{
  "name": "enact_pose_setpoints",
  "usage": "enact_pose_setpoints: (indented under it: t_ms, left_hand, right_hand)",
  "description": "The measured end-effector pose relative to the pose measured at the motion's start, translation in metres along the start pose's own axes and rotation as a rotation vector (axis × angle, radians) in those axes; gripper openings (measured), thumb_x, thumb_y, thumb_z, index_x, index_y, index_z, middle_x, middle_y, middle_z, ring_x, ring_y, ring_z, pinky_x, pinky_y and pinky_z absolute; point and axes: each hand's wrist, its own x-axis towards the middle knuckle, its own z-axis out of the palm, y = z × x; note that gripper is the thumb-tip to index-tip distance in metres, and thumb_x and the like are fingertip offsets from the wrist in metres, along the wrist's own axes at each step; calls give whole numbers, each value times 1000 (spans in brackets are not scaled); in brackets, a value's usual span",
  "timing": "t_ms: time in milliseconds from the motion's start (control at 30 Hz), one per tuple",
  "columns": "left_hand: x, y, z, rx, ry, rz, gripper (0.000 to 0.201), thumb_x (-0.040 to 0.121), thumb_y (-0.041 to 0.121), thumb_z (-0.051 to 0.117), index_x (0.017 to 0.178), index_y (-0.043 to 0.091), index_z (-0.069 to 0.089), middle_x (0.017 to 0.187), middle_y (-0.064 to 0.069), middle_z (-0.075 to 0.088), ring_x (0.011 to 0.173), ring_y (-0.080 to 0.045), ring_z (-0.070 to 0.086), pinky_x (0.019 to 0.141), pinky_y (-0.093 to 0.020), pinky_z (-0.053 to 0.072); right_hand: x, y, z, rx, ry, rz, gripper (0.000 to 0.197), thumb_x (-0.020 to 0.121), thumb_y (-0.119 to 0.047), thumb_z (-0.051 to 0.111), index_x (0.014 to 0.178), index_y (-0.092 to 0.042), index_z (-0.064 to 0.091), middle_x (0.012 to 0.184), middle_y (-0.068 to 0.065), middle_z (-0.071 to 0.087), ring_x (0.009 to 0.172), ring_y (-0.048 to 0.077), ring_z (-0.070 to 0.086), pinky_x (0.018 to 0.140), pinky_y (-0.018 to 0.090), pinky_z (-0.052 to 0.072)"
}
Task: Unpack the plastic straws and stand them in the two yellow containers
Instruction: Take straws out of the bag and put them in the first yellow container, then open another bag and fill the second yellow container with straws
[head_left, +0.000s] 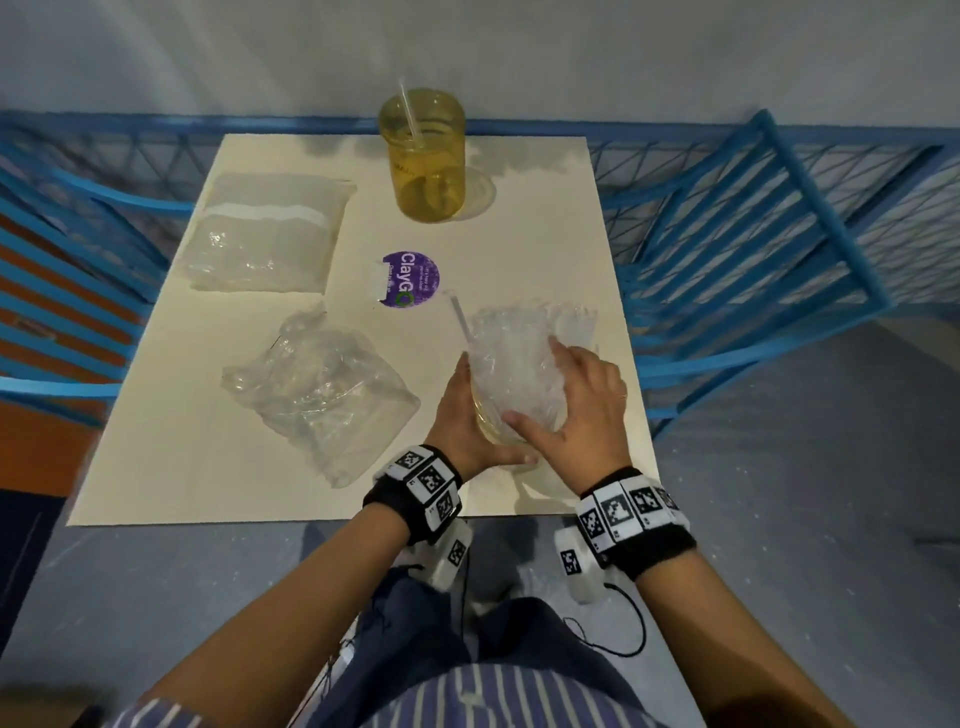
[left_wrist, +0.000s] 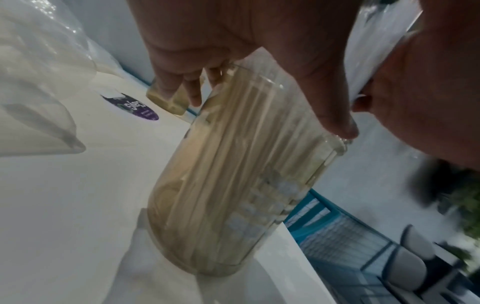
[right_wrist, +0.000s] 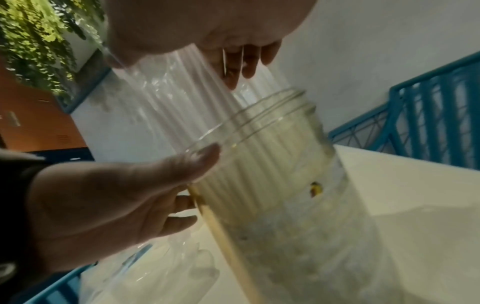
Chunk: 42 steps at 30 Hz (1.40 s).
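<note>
Table (head_left: 171, 467) cream; far container (head_left: 423, 156) and near container (left_wrist: 233, 185) both translucent yellow, straws (head_left: 519, 358) clear to whitish, the 2 bags, an empty bag (head_left: 317, 395) and a full bag (head_left: 265, 234), colourless, the full one with a white strip. Round sticker (head_left: 410, 279) purple with white lettering and a green ring; railing (head_left: 727, 208) and chairs (head_left: 62, 312) blue, panel at left (head_left: 31, 441) orange, floor (head_left: 779, 519) grey, wall (head_left: 519, 52) pale grey. Wristbands (head_left: 415, 493) black with white tags printed in black square codes; shirt (head_left: 467, 696) blue with white stripes, foliage (right_wrist: 33, 41) green.
</note>
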Motion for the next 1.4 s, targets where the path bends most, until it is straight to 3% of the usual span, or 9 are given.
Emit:
enact_pose_setpoints:
  t_ms: [100,267,400,600,733,867,1133,1300,1400]
  left_hand:
    - [-10,-5,-32,266,-127,-22,143,41,46,90,148,18,0,157,-3,14,144,-16,15,117,-30,14]
    - [-27,-43,-115,625,-100,190,58,77,31,63,132,19,48,140,-9,42,128,-29,33,112,-43,27]
    - [-35,-89,-163,839,-32,165,53,73,40,51,123,24,52,140,-11,45,126,-35,35,105,-56,28]
    - [-32,-131,-192,678,-91,23,79,78,19,69,145,24,28,156,-13,10,141,-34,20,113,-53,24]
    - [-26,-142,-197,629,-97,-132,83,82,7,64,148,24,17,157,-10,7,141,-30,22,112,-39,28]
    - [-33,-156,-216,624,-28,-183,80,82,4,62,147,23,21,156,-11,12,138,-33,28,110,-39,31]
    - [-58,-177,-279,636,85,-303,83,80,3,65,148,24,22,155,-11,15,138,-33,28,110,-40,32]
    - [-69,-176,-298,638,116,-321,85,78,0,67,147,23,23,154,-13,16,134,-35,34,107,-44,38]
    - [-72,-169,-296,636,143,-311,84,77,6,70,146,27,27,154,-10,16,133,-35,34,107,-45,37]
  right_hand:
    - [-24,8,0,-7,143,129,112,52,-75,60,143,-18,28,137,10,39,123,18,27,105,27,16]
    - [-67,16,45,117,288,540,128,42,-63,79,145,-15,19,150,12,22,141,26,19,117,48,19]
    - [-69,26,99,241,239,759,137,43,-45,90,148,-21,5,156,4,11,145,21,12,119,39,17]
    - [-45,29,136,504,375,716,132,37,-42,93,144,-27,18,143,-9,35,130,8,40,109,14,34]
    - [-41,30,145,514,443,720,125,42,-38,93,143,-25,20,143,0,39,129,12,43,111,35,38]
    - [-43,33,136,474,422,703,111,54,-16,90,142,-11,23,139,5,39,123,6,40,94,-7,26]
    - [-47,60,99,349,360,711,107,52,-27,90,139,-16,29,140,4,44,128,16,44,113,37,34]
    - [-44,69,83,356,362,722,106,50,-32,90,138,-19,32,140,3,45,127,16,44,112,39,36]
    - [-44,61,83,365,372,785,108,52,-22,90,140,-13,29,137,2,42,124,16,44,104,14,35]
